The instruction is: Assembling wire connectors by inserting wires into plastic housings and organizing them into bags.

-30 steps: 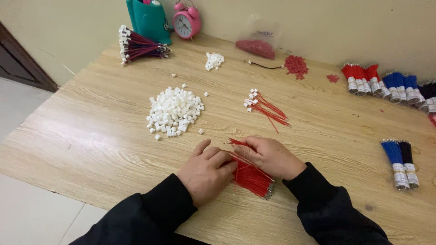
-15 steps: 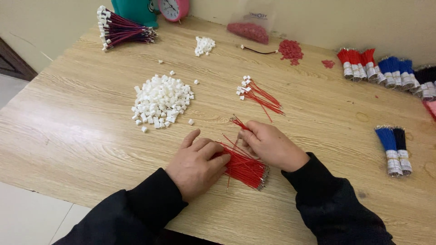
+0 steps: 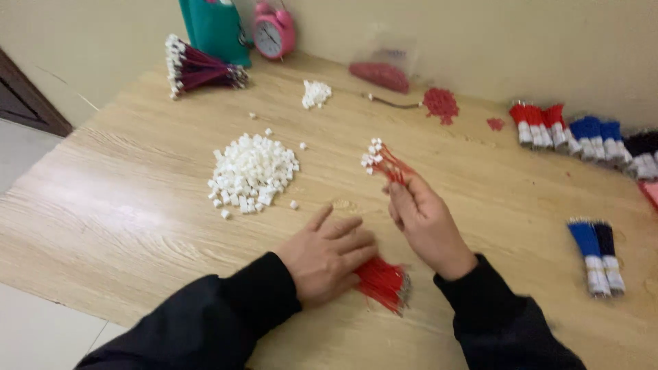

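My left hand [image 3: 327, 257] lies flat on the wooden table [image 3: 137, 205], its fingers resting on a bundle of short red wires [image 3: 382, 282]. My right hand [image 3: 426, 223] is raised a little farther back and pinches a small bunch of red wires tipped with white connectors [image 3: 381, 159] at its near end. A pile of small white plastic connectors [image 3: 252, 171] lies to the left of both hands, with a few loose ones around it.
Along the back: a dark red wire bundle [image 3: 199, 70], a teal container [image 3: 214, 27], a pink alarm clock [image 3: 274, 31], a small white connector heap [image 3: 316, 94], red bits [image 3: 441, 104]. At right lie red, blue and black wire bundles [image 3: 582, 133], and two more [image 3: 598, 255].
My right hand left the red bundle near the table's front and moved back to the connector-tipped wires, taking hold of them. My left hand stayed on the red bundle.
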